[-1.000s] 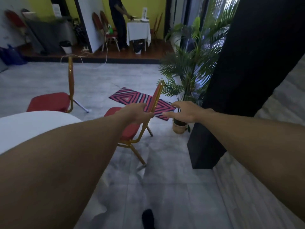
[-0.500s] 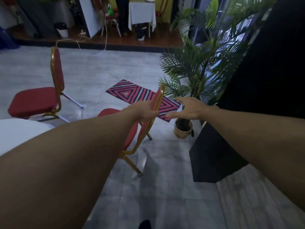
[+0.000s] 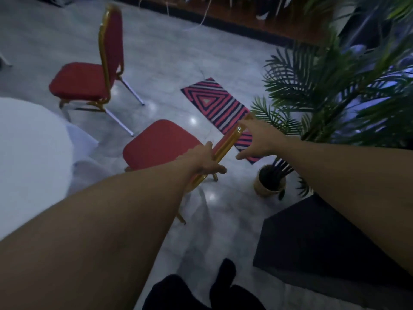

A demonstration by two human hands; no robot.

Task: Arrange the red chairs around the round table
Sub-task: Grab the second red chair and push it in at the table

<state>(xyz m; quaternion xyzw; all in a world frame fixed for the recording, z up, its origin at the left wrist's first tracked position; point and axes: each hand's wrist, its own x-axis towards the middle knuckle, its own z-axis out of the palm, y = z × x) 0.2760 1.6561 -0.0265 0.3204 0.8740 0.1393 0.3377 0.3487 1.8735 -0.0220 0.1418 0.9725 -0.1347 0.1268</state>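
Note:
A red chair with a gold frame point(image 3: 161, 144) stands in the middle of the floor, its seat turned toward the round table under a white cloth point(image 3: 33, 153) at the left. My left hand point(image 3: 205, 163) is closed around the near side rail of its backrest. My right hand point(image 3: 257, 139) hovers at the backrest's top far corner, fingers spread, with the index finger touching the gold rail. A second red chair point(image 3: 85, 81) stands farther back on the left, beside the table, with its backrest upright.
A pink and dark striped rug point(image 3: 214, 104) lies just beyond the held chair. To the right are a potted palm point(image 3: 269, 186) and a black pillar base point(image 3: 312, 242). My dark-socked feet point(image 3: 223, 276) are below. A raised wooden step runs along the back.
The view has tipped down and moved closer. The held chair now stands nearer the table, with its seat more visible. My left hand has slid lower on the backrest rail.

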